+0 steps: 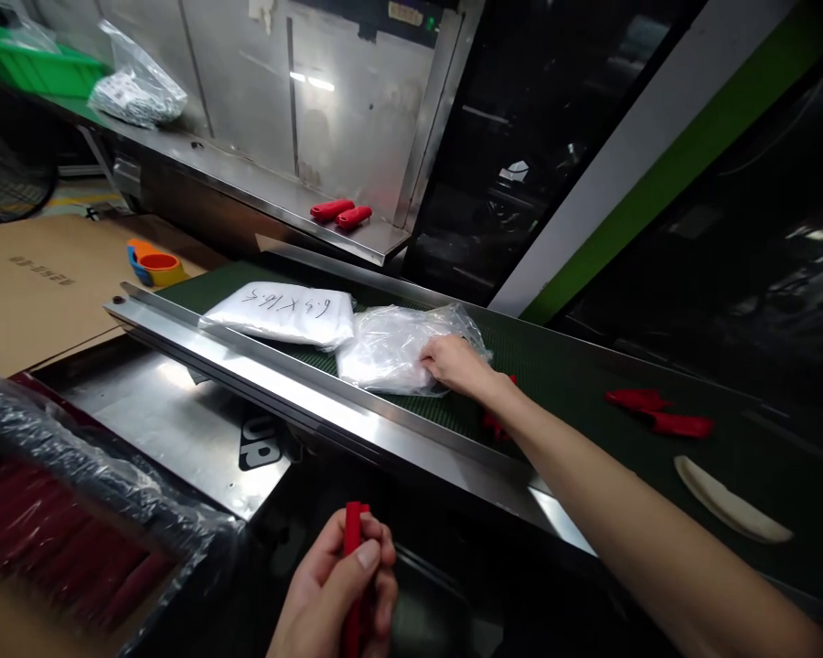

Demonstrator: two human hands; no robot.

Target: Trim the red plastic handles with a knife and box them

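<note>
My left hand [339,585] is low in front of me, fingers closed around a red plastic piece [352,535] that stands upright in the fist. My right hand [456,364] reaches out over the green conveyor belt [576,366] and rests on a crumpled stack of clear plastic bags [390,352], fingers pressing into it; whether it grips a bag is unclear. Beside that stack lies a flat white bundle of bags [281,313] with handwriting on it. A red piece [494,422] lies partly hidden under my right wrist.
More red pieces [658,411] and a cream-coloured curved piece [731,503] lie on the belt at right. Two red pieces [341,212] sit on a steel shelf behind. A bag-lined box of red pieces [55,530] is at lower left; cardboard [34,283] and a tape dispenser [154,265] lie left.
</note>
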